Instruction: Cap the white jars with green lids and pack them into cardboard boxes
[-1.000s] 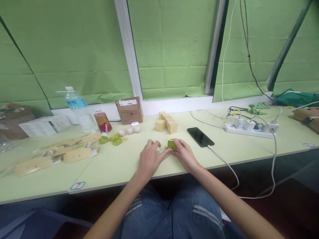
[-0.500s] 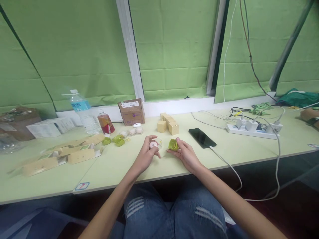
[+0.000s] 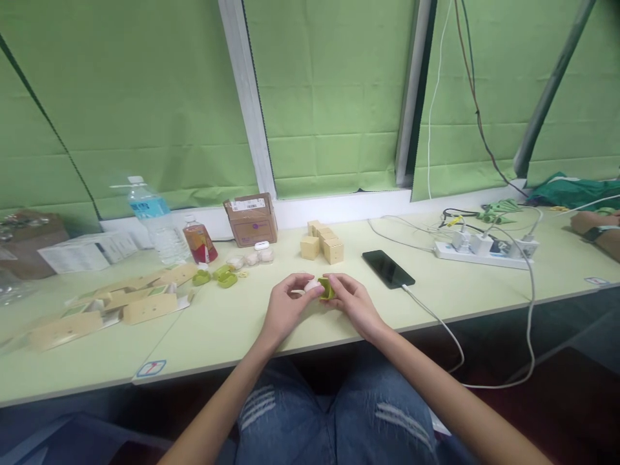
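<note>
Between the fingers of my left hand (image 3: 288, 303) is a small pinkish-white rounded case (image 3: 311, 285), partly hidden by the thumb. My right hand (image 3: 352, 302) grips a hollow yellow-green case cover (image 3: 327, 289) by its right side. The two pieces meet or nearly meet between my fingertips, over the table in front of me. Similar yellow-green covers (image 3: 227, 278) lie farther left on the table. Behind them sits a row of small whitish rounded cases (image 3: 250, 259).
Small yellow boxes (image 3: 333, 250) stand beyond my hands. To the right are a black phone (image 3: 389, 268) with a white cable and a power strip (image 3: 484, 254). Flattened cartons (image 3: 150, 307), a water bottle (image 3: 157, 223), a red drink bottle (image 3: 199, 242) and a brown box (image 3: 250, 221) occupy the left. Another person's forearm (image 3: 593, 223) rests at far right.
My hands have come together, bringing the white case up against or close to the green cover. The clear plastic seen by my left fingers before no longer shows. The view has shifted slightly.
</note>
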`<action>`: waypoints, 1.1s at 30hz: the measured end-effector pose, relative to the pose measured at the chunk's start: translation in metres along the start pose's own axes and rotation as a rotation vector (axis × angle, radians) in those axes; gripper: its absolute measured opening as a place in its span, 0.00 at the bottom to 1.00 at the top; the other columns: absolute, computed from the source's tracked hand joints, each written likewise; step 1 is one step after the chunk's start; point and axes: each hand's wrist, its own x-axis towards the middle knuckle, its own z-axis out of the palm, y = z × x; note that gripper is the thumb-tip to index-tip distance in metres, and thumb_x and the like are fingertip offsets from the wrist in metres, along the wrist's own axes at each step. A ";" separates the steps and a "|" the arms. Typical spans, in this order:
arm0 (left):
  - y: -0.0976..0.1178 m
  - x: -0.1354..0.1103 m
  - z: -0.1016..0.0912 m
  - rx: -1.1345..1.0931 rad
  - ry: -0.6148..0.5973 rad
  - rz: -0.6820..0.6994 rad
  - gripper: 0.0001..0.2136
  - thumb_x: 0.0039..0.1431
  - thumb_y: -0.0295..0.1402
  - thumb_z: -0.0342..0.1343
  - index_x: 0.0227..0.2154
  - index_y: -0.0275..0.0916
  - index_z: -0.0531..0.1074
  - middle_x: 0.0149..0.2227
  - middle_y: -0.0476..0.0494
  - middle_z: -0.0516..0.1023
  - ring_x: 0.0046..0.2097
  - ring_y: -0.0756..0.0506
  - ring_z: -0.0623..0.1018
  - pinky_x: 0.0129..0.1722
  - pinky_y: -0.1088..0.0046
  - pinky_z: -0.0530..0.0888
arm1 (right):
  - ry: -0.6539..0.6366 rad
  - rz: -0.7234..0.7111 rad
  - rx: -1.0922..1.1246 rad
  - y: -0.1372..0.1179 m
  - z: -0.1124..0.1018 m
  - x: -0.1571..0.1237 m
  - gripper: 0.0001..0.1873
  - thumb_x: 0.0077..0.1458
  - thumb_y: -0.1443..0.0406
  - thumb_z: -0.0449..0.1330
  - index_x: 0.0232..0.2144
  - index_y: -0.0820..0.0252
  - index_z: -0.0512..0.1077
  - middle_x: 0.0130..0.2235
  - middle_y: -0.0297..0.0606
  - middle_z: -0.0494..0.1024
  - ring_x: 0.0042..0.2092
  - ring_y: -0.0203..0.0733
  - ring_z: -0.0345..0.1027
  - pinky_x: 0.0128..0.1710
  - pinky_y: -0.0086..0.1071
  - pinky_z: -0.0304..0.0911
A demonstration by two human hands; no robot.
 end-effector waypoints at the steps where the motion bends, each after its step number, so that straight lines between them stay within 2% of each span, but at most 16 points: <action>1: 0.000 0.000 0.000 0.038 0.027 0.018 0.17 0.47 0.41 0.71 0.38 0.37 0.80 0.40 0.40 0.83 0.41 0.43 0.80 0.40 0.69 0.75 | -0.009 -0.012 0.000 0.000 0.000 0.000 0.24 0.50 0.49 0.71 0.41 0.60 0.80 0.43 0.40 0.82 0.41 0.43 0.77 0.40 0.35 0.75; 4: -0.001 -0.001 0.000 0.073 0.061 0.047 0.16 0.52 0.43 0.68 0.39 0.37 0.80 0.41 0.41 0.83 0.42 0.43 0.80 0.41 0.69 0.74 | -0.037 -0.028 -0.002 0.002 0.000 -0.001 0.25 0.49 0.51 0.72 0.44 0.60 0.78 0.43 0.41 0.81 0.44 0.45 0.77 0.46 0.39 0.75; 10: -0.009 -0.003 0.008 -0.033 0.005 0.109 0.15 0.55 0.43 0.67 0.39 0.38 0.79 0.42 0.41 0.83 0.43 0.44 0.81 0.46 0.67 0.76 | -0.046 -0.003 0.013 0.001 0.001 -0.002 0.23 0.50 0.54 0.72 0.45 0.58 0.78 0.47 0.41 0.81 0.45 0.44 0.78 0.49 0.40 0.75; 15: -0.013 -0.005 0.011 0.048 -0.011 0.150 0.13 0.57 0.42 0.66 0.40 0.38 0.79 0.41 0.42 0.82 0.43 0.44 0.80 0.47 0.66 0.76 | -0.039 0.025 0.036 0.000 0.001 -0.003 0.18 0.51 0.56 0.71 0.43 0.56 0.79 0.45 0.39 0.81 0.43 0.44 0.77 0.47 0.40 0.76; 18: -0.011 -0.007 0.011 0.108 -0.022 0.208 0.14 0.54 0.39 0.68 0.42 0.41 0.80 0.45 0.41 0.81 0.45 0.43 0.80 0.47 0.66 0.77 | -0.016 0.045 0.030 0.000 0.001 -0.003 0.15 0.52 0.58 0.70 0.42 0.54 0.78 0.43 0.37 0.82 0.42 0.44 0.78 0.45 0.38 0.75; 21: -0.009 -0.009 0.013 0.106 -0.020 0.244 0.16 0.53 0.38 0.69 0.45 0.44 0.80 0.49 0.40 0.79 0.50 0.40 0.79 0.46 0.66 0.78 | -0.009 0.027 0.012 -0.001 0.001 -0.004 0.16 0.53 0.56 0.69 0.43 0.54 0.77 0.43 0.37 0.82 0.43 0.43 0.77 0.43 0.34 0.75; 26: -0.012 -0.010 0.013 0.106 -0.051 0.275 0.14 0.58 0.36 0.65 0.47 0.43 0.79 0.49 0.41 0.81 0.50 0.40 0.80 0.54 0.60 0.78 | -0.001 0.001 0.026 -0.002 0.002 -0.005 0.18 0.51 0.57 0.71 0.43 0.54 0.77 0.48 0.38 0.80 0.45 0.42 0.76 0.43 0.33 0.75; 29: -0.017 -0.012 0.012 0.161 -0.044 0.317 0.15 0.59 0.36 0.63 0.49 0.44 0.78 0.50 0.40 0.81 0.51 0.38 0.80 0.55 0.57 0.78 | 0.004 -0.013 -0.035 0.000 0.001 -0.004 0.20 0.52 0.53 0.70 0.44 0.56 0.76 0.45 0.41 0.81 0.43 0.44 0.77 0.40 0.36 0.76; 33: -0.022 -0.014 0.011 0.238 -0.097 0.383 0.16 0.61 0.36 0.61 0.52 0.44 0.77 0.54 0.39 0.80 0.56 0.37 0.79 0.59 0.54 0.75 | 0.013 0.001 -0.077 0.001 -0.001 -0.004 0.22 0.52 0.52 0.69 0.44 0.57 0.76 0.41 0.41 0.82 0.41 0.47 0.78 0.38 0.38 0.76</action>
